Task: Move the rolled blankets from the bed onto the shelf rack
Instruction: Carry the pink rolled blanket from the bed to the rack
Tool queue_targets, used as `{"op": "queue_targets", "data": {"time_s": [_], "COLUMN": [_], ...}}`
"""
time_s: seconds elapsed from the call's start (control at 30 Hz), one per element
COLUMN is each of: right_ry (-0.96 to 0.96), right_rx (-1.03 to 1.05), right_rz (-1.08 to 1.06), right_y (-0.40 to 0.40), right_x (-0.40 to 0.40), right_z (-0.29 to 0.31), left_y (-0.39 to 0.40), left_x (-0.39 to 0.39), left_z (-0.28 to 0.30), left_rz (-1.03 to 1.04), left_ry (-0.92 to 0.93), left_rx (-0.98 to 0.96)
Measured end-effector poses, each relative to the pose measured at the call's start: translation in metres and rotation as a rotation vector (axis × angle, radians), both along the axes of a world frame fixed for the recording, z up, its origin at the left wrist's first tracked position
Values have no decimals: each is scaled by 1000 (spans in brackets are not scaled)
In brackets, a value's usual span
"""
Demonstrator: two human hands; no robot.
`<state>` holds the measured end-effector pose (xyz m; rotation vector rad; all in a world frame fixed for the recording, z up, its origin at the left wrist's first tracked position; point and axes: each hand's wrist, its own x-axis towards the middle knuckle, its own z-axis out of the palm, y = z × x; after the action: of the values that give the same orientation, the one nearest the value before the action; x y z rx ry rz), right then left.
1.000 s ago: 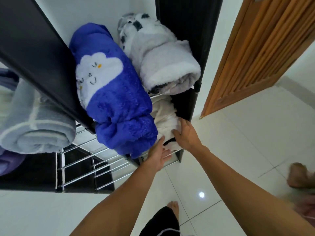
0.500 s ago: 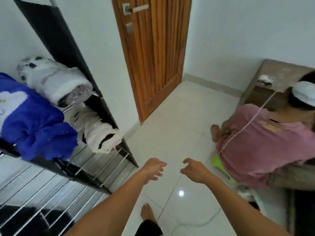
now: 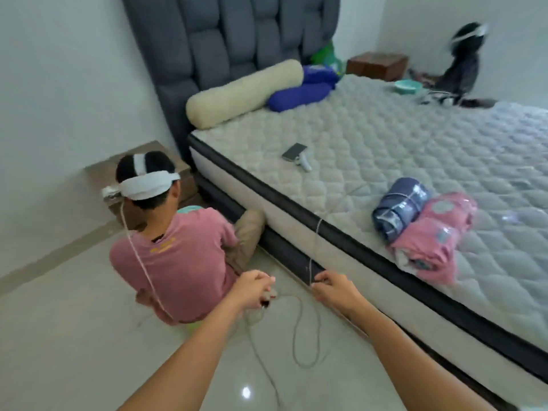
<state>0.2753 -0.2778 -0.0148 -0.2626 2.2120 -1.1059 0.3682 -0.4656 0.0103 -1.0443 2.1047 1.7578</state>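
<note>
Two rolled blankets lie side by side near the bed's (image 3: 370, 137) front edge, both in clear wrapping: a navy blue blanket (image 3: 400, 209) and a pink blanket (image 3: 434, 244). My left hand (image 3: 255, 287) and my right hand (image 3: 335, 289) hang out in front of me over the floor, short of the bed and left of the blankets. Both hands have loosely curled fingers and hold nothing. The shelf rack is out of view.
A person in a pink shirt (image 3: 178, 259) sits on the floor beside the bed, just left of my hands. Loose cables (image 3: 305, 336) trail across the tiles below them. On the mattress lie a phone (image 3: 293, 151), a cream bolster (image 3: 243, 93) and a blue bolster (image 3: 299, 94). Another person (image 3: 462, 63) sits beyond the far side.
My view has swung right from the shelf rack, past the door, to the bed. My hands left the white blanket on the rack and now hang free.
</note>
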Motion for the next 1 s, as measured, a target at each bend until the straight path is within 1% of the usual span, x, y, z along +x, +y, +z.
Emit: {"op": "queue_targets", "data": {"time_s": [0.1, 0.2, 0.3, 0.37, 0.47, 0.53, 0.63, 0.7, 0.8, 0.87, 1.0], "right_ry": [-63, -124, -156, -202, -259, -220, -101, -56, -18, -58, -273], "right_rx": [-9, -59, -145, -180, -207, -223, -152, -106, -44, -34, -74], "right_rz": [-282, -556, -795, -896, -938, -974, -968, -916, -869, -891, -948], "right_y": [73, 138, 181, 195, 200, 207, 229, 247, 267, 280, 296], "right_x": [-7, -10, -12, -20, -48, -79, -141, -188, -243, -283, -346], "right_z": [-8, -10, -22, -38, -55, -64, -67, -69, -67, -68, -82], "left_y": [48, 104, 147, 170, 200, 216, 239, 259, 288, 301, 314], "left_x": [-42, -67, -93, -114, -154, -189, -250, -291, -332, -357, -389], "left_z": [-11, -20, -27, -28, -29, -34, -46, -51, -60, -63, -68], "left_rz": [-150, -315, -427, -483, -523, -518, -390, -293, -227, -212, -187], "left_ry": [-4, -62, -100, -111, -124, -145, -173, -206, -258, -253, -324], "left_rx": [67, 124, 139, 126, 126, 147, 219, 270, 299, 303, 271]}}
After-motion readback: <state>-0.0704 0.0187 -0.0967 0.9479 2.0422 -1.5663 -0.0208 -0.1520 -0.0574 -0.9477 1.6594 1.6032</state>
